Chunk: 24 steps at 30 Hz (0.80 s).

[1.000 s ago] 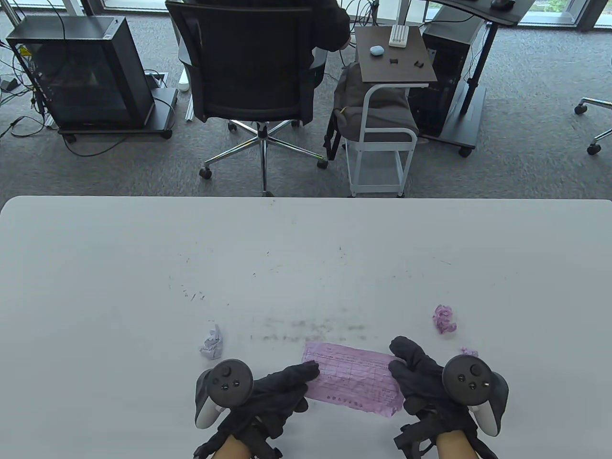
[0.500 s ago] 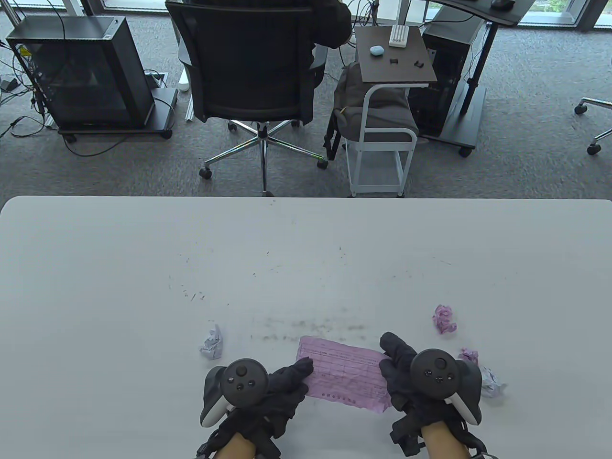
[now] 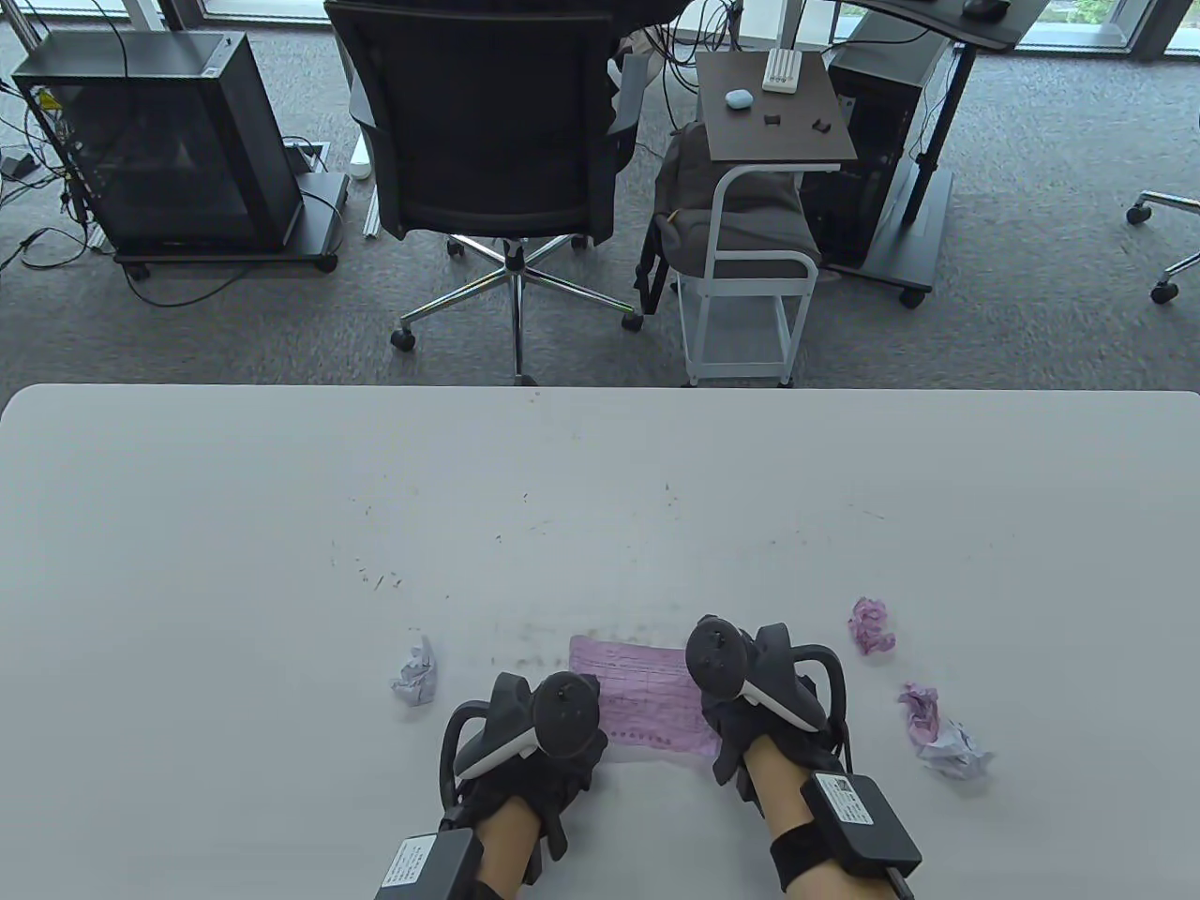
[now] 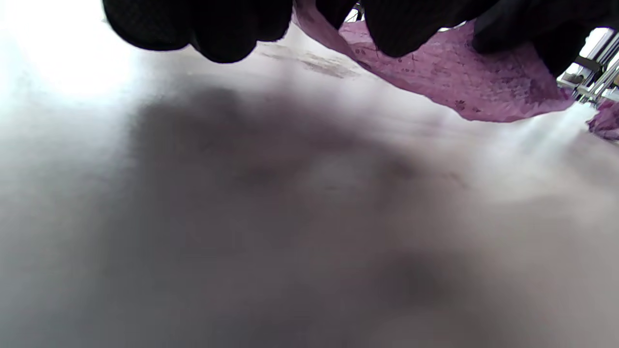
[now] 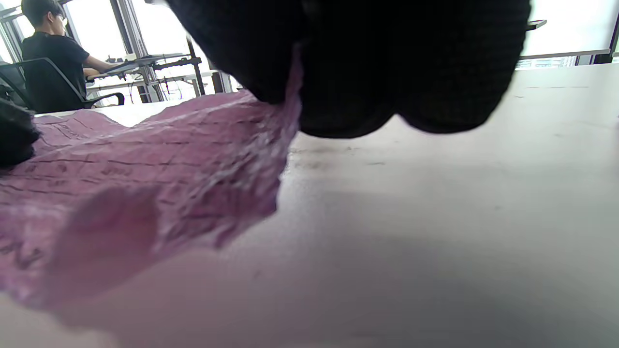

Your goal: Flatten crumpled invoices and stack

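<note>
Hands (image 3: 534,750) (image 3: 750,722) on a pink, creased paper invoice (image 3: 647,698) at the near edge of the white counter (image 3: 281,525).

The left hand's fingers (image 4: 401,24) curl over the sheet's left edge and the paper rises between them, so that grip pinches the invoice. The right hand's fingers (image 5: 358,72) likewise close on the right edge, which lifts up into the glove, while the middle of the sheet sags toward the counter. A white crumpled paper ball (image 3: 415,672) sits just left of the left hand. Right of the right hand lie a pink crumpled ball (image 3: 871,626), farther off, and a pink-and-white crumpled wad (image 3: 942,733), nearer. Beyond the counter stands a black office chair (image 3: 487,141).
</note>
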Tool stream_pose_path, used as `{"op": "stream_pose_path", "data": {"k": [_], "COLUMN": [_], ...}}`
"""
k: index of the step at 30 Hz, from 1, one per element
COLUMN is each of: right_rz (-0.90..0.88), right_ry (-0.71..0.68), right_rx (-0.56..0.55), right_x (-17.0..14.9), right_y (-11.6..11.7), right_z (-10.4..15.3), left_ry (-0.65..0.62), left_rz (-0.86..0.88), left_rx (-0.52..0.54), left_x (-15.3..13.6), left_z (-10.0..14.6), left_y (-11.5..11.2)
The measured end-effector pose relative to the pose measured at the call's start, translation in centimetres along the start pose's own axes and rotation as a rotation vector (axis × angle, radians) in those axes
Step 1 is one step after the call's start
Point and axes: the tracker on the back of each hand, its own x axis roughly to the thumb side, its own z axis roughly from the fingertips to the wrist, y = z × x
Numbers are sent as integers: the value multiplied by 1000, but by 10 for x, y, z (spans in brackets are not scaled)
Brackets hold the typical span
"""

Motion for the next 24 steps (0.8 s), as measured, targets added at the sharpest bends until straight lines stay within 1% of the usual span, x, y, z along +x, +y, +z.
{"op": "stream_pose_path", "data": {"k": [1, 3, 4, 5, 6, 7, 9, 10, 11, 15, 17, 19, 20, 24], "right_rz": [26, 73, 86, 90, 94, 95, 112, 127, 135, 175, 170, 172, 170, 141], "right_ry": [-8, -20, -24, -23, -20, -16, -12, -9, -8, -16, -25, -50, -54, -86], "right_rx": [-4, -3, -1, -1, 5, 13, 15, 15, 12, -55, -77, -123, -126, -127], "right_x": [2, 5, 6, 6, 6, 5, 4, 3, 3, -5, -10, -11, -11, -5], "right_y": [3, 8, 12, 13, 15, 17, 19, 20, 20, 13, 5, -4, -7, -18], "right_z": [-3, -9, -12, -13, -15, -16, -17, -17, -16, -9, 1, 17, 25, 70], "left_ry": [1, 10, 18, 26, 31, 36, 58, 68, 69, 63, 65, 63, 62, 56], "left_rz": [-25, -21, -6, -8, -23, -34, -34, -7, 0, -5, 5, 12, 16, 57], "left_rx": [-12, -45, -92, -101, -81, -83, -114, -141, -137, -144, -138, -141, -140, -167], "left_x": [-1, -3, -4, -5, -6, -7, -10, -11, -11, -9, -9, -11, -11, -12], "left_z": [-1, -4, -5, -4, -4, -4, -3, -3, -3, -3, -3, -3, -3, -4], "left_y": [-2, -7, -8, -8, -8, -9, -12, -14, -14, -16, -16, -16, -16, -16]}}
